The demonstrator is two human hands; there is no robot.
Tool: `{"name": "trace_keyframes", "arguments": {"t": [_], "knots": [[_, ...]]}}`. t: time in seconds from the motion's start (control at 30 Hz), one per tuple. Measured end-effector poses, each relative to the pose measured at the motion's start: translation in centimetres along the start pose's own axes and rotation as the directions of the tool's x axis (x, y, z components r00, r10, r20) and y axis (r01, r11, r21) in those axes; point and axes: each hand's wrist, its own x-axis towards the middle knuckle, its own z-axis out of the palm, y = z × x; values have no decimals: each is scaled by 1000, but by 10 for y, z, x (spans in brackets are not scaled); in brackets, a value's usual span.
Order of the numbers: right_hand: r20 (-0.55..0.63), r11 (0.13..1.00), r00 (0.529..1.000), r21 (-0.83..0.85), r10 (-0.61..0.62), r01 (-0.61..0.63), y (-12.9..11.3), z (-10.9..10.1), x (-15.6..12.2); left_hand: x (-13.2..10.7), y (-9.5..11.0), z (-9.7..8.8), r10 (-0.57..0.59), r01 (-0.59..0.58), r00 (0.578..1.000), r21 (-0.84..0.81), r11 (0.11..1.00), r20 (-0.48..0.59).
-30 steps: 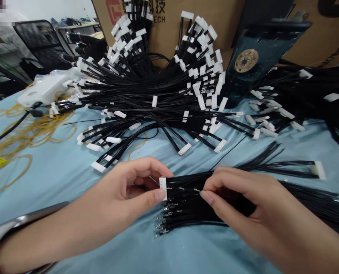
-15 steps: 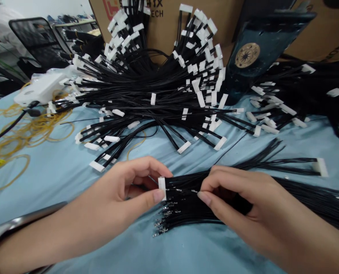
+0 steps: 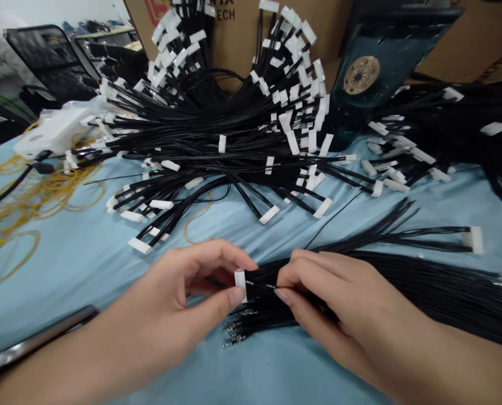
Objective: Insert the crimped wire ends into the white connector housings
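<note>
A white connector housing point(image 3: 240, 286) is pinched between the thumb and fingers of my left hand point(image 3: 204, 287), its row of slots facing up. My right hand point(image 3: 318, 287) is closed on a thin black wire point(image 3: 259, 284) with a small metal terminal at its tip, just right of the housing. Whether the tip touches the housing is too small to tell. Under both hands lies a bundle of loose black wires point(image 3: 428, 287), with bare metal terminals point(image 3: 236, 332) showing at its left end. A finished-looking white connector point(image 3: 476, 240) on black wires rests beyond my right hand.
A large heap of black cables with white connectors point(image 3: 183, 124) spreads across the blue cloth point(image 3: 149, 360). Another cable pile point(image 3: 466, 129) lies right, past a dark blue container point(image 3: 361, 84). Yellow rubber bands point(image 3: 35, 197) and a white device point(image 3: 54, 132) are at left; a cardboard box point(image 3: 242, 50) stands behind.
My right hand has moved left with the wire, bringing its terminal nearer the housing. My left hand still holds the housing in nearly the same place. The view has shifted slightly.
</note>
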Motion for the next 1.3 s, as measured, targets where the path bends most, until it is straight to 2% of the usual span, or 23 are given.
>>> {"name": "trace_keyframes", "arguments": {"t": [0.13, 0.3, 0.43, 0.67, 0.97, 1.1, 1.3], "knots": [[-17, 1000, 1000, 19, 6, -5, -1, -2, 1, 3, 4, -1, 2, -2, 1000, 15, 1000, -3], [61, 997, 998, 62, 32, -36, -4, -9, 2, 3, 8, -2, -31, 31, 999, 26, 999, 13], [92, 994, 993, 75, 70, -77, -4, -11, 2, 4, 8, -2, -16, 16, 1000, 27, 1000, 14], [90, 978, 987, 151, 130, -143, -9, -13, 6, 1, 5, -1, -15, 15, 1000, 24, 1000, 9], [83, 949, 974, 222, 210, -223, -15, -14, 9, -2, 11, 0, -17, 17, 1000, 10, 1000, 8], [32, 948, 978, 243, 205, -207, -14, -11, 7, -3, 9, -1, -16, 17, 1000, 48, 999, -18], [52, 958, 985, 229, 163, -170, -13, -13, 8, -2, 8, 1, 36, -32, 999, 90, 995, -37]]}}
